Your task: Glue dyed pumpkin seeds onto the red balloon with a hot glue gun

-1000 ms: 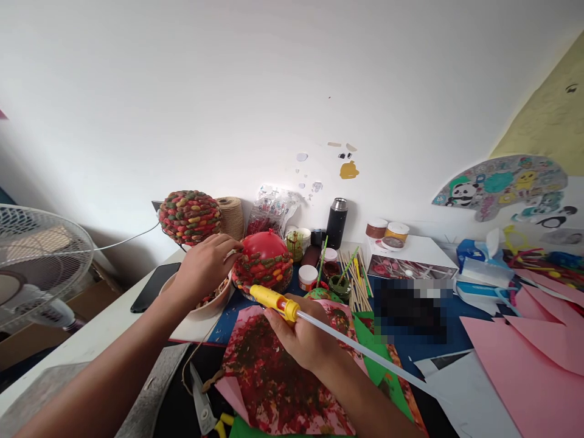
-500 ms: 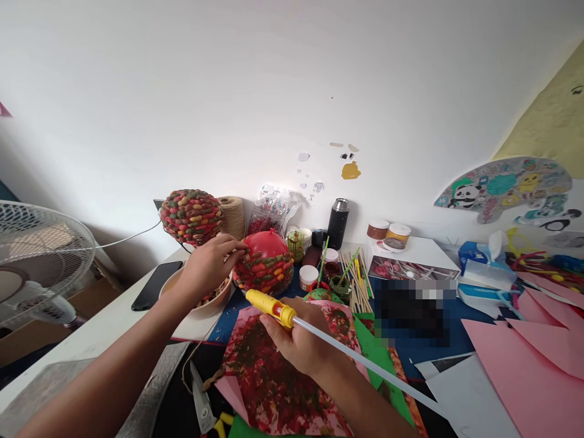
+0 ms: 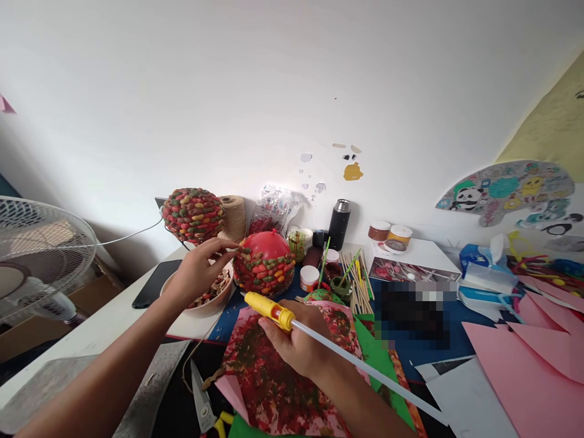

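A red balloon (image 3: 269,243) stands near the middle, its lower part covered with rows of small red, green, orange and brown pieces. At its upper left edge is my left hand (image 3: 203,267), thumb and forefinger brought together; what they hold, if anything, is too small to make out. My right hand (image 3: 303,340) is wrapped round a yellow glue gun (image 3: 269,307) with a long clear stick out of its back. The gun's tip points toward the balloon's lower left. Below my left hand sits a bowl (image 3: 219,304) of small loose pieces.
A covered ball (image 3: 194,214), twine spool (image 3: 232,216) and black flask (image 3: 339,224) stand at the back. Paint jars (image 3: 309,278) and sticks (image 3: 362,286) lie right of the balloon. Scissors (image 3: 203,404) lie in front beside paint-stained paper (image 3: 292,377). A fan (image 3: 41,261) is at left.
My left hand has drawn back slightly to the left from the balloon, uncovering more of its upper left edge and the bowl. My right hand still holds the glue gun, almost unmoved.
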`<state>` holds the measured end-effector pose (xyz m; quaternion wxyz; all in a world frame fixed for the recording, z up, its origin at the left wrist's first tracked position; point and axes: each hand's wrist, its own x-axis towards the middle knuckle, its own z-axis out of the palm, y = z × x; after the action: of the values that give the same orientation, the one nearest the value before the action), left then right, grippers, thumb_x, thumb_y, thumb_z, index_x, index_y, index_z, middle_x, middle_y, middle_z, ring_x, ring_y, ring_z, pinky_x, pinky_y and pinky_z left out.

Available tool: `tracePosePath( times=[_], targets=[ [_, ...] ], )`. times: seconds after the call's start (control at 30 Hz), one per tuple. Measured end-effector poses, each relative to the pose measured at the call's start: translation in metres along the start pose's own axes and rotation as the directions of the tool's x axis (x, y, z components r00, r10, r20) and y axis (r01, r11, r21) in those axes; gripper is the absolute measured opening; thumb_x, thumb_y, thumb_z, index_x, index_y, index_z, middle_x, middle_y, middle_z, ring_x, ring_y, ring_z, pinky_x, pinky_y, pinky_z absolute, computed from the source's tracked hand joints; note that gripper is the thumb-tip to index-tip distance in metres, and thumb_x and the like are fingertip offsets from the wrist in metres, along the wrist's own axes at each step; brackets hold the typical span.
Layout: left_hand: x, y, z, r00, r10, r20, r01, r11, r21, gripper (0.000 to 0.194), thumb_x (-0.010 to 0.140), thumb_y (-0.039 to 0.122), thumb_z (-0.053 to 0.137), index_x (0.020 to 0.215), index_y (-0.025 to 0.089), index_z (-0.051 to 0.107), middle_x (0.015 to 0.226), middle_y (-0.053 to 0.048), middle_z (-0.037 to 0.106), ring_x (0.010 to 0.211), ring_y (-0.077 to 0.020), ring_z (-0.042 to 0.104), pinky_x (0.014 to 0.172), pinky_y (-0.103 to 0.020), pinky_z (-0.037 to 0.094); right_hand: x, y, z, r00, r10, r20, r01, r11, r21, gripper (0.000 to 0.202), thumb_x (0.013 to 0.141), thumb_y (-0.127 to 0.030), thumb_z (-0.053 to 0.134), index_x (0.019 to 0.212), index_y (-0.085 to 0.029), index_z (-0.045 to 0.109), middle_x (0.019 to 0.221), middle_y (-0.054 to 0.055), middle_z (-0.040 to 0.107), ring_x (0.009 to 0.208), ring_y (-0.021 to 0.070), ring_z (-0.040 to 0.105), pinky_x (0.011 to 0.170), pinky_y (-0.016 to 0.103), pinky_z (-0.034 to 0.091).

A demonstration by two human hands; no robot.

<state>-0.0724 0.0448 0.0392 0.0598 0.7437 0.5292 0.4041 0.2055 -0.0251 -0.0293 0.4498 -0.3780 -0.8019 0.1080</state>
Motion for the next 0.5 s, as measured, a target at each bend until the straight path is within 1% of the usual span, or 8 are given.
tracePosePath(
  times=[0.13, 0.23, 0.3, 0.5],
  targets=[
    [-0.007, -0.006, 0.001, 0.999, -0.009, -0.041, 0.010, 0.999, 0.030, 0.041, 0.105, 0.059, 0.060, 0.111, 0.025, 0.082, 0.113, -0.010, 0.085, 0.099, -0.0288, 0.078, 0.079, -0.036, 0.058, -0.001, 0.000, 0.001, 1.000, -0.002, 0.000, 0.002, 1.000, 0.001, 0.050, 0.115, -0.057, 0.054, 0.078, -0.026, 0.062, 0.069, 0.001, 0.071, 0.060, 0.0184, 0.067, 0.058, 0.031, 0.038],
    [-0.011, -0.009, 0.005, 1.000, 0.020, -0.014, -0.019, 0.999, 0.037, 0.039, 0.103, 0.059, 0.064, 0.108, 0.025, 0.082, 0.110, -0.009, 0.085, 0.090, -0.0265, 0.076, 0.078, -0.037, 0.057, -0.001, -0.001, 0.001, 1.000, -0.011, -0.004, 0.011, 1.000, 0.010, 0.051, 0.116, -0.056, 0.051, 0.077, -0.025, 0.062, 0.069, 0.001, 0.071, 0.060, 0.0179, 0.067, 0.059, 0.031, 0.038],
    [-0.011, -0.009, 0.010, 1.000, 0.016, 0.008, -0.016, 0.999, 0.031, 0.036, 0.102, 0.057, 0.065, 0.108, 0.026, 0.081, 0.109, -0.008, 0.085, 0.085, -0.0250, 0.075, 0.077, -0.036, 0.056, -0.001, -0.002, 0.000, 1.000, -0.016, 0.004, 0.015, 1.000, 0.014, 0.052, 0.117, -0.056, 0.051, 0.077, -0.025, 0.061, 0.069, 0.001, 0.071, 0.059, 0.0174, 0.067, 0.059, 0.031, 0.037],
    [-0.010, -0.004, 0.020, 1.000, -0.008, 0.006, 0.008, 1.000, 0.023, 0.026, 0.099, 0.049, 0.064, 0.101, 0.026, 0.077, 0.094, -0.005, 0.082, 0.082, -0.0245, 0.074, 0.076, -0.036, 0.054, 0.000, -0.003, -0.001, 0.999, -0.032, -0.019, 0.032, 0.999, -0.006, 0.050, 0.116, -0.054, 0.052, 0.077, -0.025, 0.062, 0.068, 0.001, 0.071, 0.059, 0.0174, 0.067, 0.059, 0.031, 0.037]
  ],
)
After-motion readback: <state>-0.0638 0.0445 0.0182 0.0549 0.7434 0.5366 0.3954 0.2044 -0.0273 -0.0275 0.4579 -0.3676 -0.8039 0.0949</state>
